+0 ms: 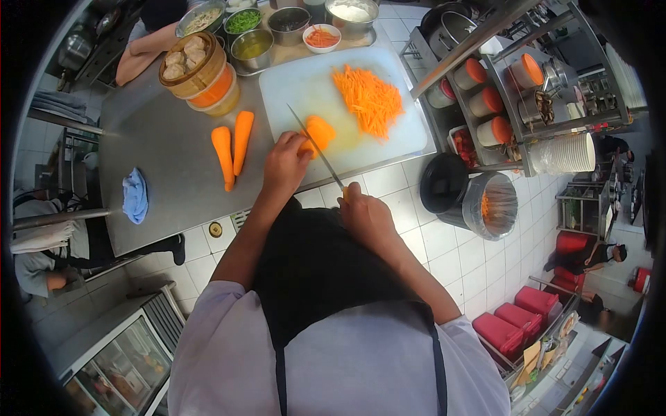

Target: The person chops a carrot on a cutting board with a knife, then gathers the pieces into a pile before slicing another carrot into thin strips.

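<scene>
My left hand (284, 165) presses down on a chunk of carrot (320, 132) on the white cutting board (298, 87). My right hand (364, 211) grips the handle of a long knife (316, 147), whose blade lies across the carrot chunk. A heap of shredded carrot (368, 98) covers the board's far right part. Two whole peeled carrots (232, 145) lie on the steel counter (159, 152) just left of the board.
A bamboo steamer with dumplings (191, 62) stands on stacked containers. Several metal bowls of ingredients (253, 45) line the counter's far side. A blue cloth (135, 195) lies at the left. A lined bin (489, 206) and a rack of lidded tubs (485, 100) stand to the right. Another person's arm (142, 52) rests at the far corner.
</scene>
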`<action>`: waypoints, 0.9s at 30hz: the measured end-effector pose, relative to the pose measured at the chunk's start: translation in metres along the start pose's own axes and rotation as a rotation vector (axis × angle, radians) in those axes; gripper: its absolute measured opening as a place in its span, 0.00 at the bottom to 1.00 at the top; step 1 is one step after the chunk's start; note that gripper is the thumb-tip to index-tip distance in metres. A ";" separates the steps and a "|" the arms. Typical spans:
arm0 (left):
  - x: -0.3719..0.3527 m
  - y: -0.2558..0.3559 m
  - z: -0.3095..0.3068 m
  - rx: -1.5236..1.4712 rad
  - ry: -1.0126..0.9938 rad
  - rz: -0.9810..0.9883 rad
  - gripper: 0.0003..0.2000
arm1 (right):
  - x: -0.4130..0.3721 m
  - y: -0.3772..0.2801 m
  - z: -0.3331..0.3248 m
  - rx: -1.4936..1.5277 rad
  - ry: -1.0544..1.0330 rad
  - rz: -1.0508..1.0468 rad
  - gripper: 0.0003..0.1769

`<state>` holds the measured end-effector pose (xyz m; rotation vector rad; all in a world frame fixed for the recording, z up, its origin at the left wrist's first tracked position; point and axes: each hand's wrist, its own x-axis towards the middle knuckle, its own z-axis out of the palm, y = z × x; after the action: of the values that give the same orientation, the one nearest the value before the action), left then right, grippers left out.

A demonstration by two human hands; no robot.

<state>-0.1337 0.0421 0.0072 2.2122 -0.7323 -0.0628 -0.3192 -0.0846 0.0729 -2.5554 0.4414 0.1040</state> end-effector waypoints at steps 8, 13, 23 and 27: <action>0.004 0.002 -0.005 -0.023 -0.026 0.019 0.16 | 0.030 -0.003 0.005 -0.099 -0.114 0.049 0.15; 0.003 0.003 -0.007 -0.002 0.017 0.103 0.17 | 0.065 0.010 0.041 -0.104 -0.076 0.028 0.15; 0.009 0.004 -0.008 0.026 -0.025 0.043 0.22 | 0.061 0.010 0.039 0.014 0.033 0.007 0.16; 0.009 0.012 -0.009 -0.043 -0.022 -0.020 0.20 | 0.053 0.003 0.027 0.027 0.046 0.020 0.16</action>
<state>-0.1295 0.0371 0.0228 2.1816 -0.7140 -0.1122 -0.2695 -0.0887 0.0396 -2.5319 0.4833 0.0465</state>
